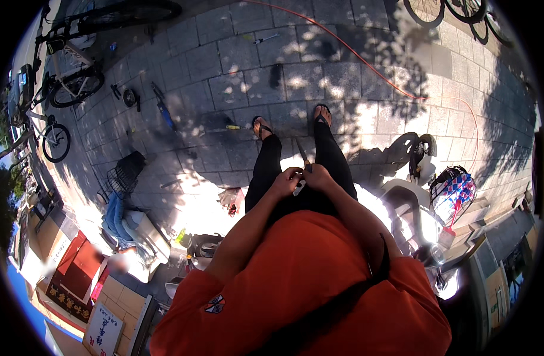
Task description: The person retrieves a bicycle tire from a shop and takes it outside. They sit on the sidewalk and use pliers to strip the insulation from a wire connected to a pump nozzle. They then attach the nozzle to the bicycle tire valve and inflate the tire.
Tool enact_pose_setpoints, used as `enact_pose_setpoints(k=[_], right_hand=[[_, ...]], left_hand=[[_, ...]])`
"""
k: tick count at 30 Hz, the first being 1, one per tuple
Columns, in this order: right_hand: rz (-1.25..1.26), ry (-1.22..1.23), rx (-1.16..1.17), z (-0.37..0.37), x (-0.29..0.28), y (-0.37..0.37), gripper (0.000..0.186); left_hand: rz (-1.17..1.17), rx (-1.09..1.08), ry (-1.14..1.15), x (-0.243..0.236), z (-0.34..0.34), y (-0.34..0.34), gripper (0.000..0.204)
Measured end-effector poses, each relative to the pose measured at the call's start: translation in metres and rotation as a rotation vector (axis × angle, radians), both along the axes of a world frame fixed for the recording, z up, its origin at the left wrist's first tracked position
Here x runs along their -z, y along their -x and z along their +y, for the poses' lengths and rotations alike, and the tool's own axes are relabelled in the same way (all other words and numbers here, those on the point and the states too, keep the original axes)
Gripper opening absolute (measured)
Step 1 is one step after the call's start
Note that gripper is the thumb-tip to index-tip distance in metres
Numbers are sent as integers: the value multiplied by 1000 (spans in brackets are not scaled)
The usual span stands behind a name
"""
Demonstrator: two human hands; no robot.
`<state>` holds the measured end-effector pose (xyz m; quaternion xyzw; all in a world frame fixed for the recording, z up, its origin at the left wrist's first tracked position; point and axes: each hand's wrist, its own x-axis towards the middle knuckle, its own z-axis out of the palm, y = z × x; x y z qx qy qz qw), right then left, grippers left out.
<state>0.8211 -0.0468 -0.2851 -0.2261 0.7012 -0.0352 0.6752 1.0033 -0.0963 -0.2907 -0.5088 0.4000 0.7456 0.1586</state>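
Both my hands meet in front of my lap, above my dark trousers. My right hand point(320, 178) is closed around a slim tool point(303, 153) with a long, narrow grey blade and a tan handle; its exact kind is too small to tell. The blade points away from me, between my feet. Close beside it, my left hand point(286, 181) has its fingers curled together. A small silvery piece point(298, 188) shows just under its fingertips. Whether the left fingers pinch that piece is hard to make out.
On the paving lie a yellow-handled screwdriver point(232, 127), a blue-and-black tool point(165, 114) and a red hose point(367, 62). Bicycles point(76, 83) stand at far left. A person in jeans point(116, 219) sits at left. A wire basket point(454, 188) and small wheels point(422, 153) are at right.
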Motion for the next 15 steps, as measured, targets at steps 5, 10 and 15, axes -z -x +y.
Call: enact_pose_setpoints(k=[5, 10, 15], right_hand=[[-217, -35, 100, -1, -17, -59, 33], [-305, -172, -53, -59, -55, -107, 33], [-374, -167, -114, -66, -51, -129, 37]], left_hand=[[-75, -559, -259, -12, -27, -57, 46], [53, -826, -290, 7, -40, -132, 38], [283, -969, -430, -23, -72, -155, 29]])
